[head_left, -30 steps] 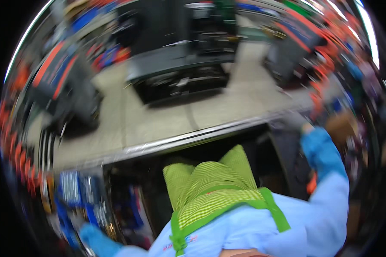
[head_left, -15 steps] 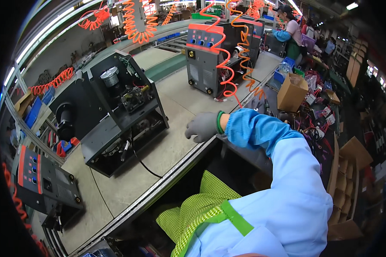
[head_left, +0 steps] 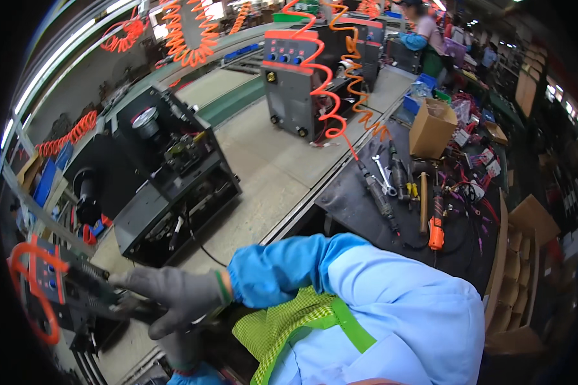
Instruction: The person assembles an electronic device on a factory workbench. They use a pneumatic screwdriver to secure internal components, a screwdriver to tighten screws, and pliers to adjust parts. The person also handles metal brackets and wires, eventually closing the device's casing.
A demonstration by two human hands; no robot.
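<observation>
My right hand (head_left: 180, 296), in a grey glove, reaches across to the left with its fingers around a dark, blurred air screwdriver (head_left: 91, 283). A red coiled hose (head_left: 35, 256) loops at the tool's far end. Just below, my left hand (head_left: 181, 351), also gloved, is close under the right one; its fingers are hidden. Behind the tool stands a grey machine with a red-edged panel and blue knobs (head_left: 52, 282). A larger opened black machine housing (head_left: 180, 186), its inner parts and a loose black cable showing, rests on the bench beyond my hands.
Another grey machine (head_left: 292, 90) stands farther along the bench (head_left: 253, 151). On the dark side table lie air tools (head_left: 379, 199), wrenches (head_left: 384, 174), a hammer (head_left: 424, 202) and an orange-handled driver (head_left: 437, 224). A cardboard box (head_left: 432, 128) and wiring sit there too. Coiled hoses hang overhead.
My right hand has swung from the bench middle to the lower left and now grips the air screwdriver. My left hand has come into view. The view has shifted slightly, uncovering the side-table tools.
</observation>
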